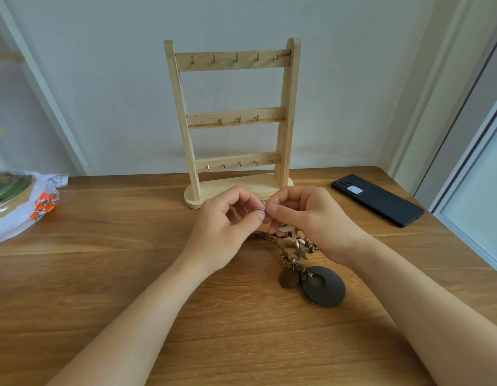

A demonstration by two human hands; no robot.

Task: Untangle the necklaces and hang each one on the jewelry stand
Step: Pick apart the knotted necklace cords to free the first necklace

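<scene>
Necklaces point(290, 253) lie knotted: left hand point(230, 218) and right hand point(305, 218) both pinch one thin ring point(260, 205), so ease it free gently.

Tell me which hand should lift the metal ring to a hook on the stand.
Left, probably. The left hand pinches the ring between thumb and forefinger. The right hand pinches it too, but its lower fingers rest in the beaded tangle. The stand rises directly behind both.
</scene>
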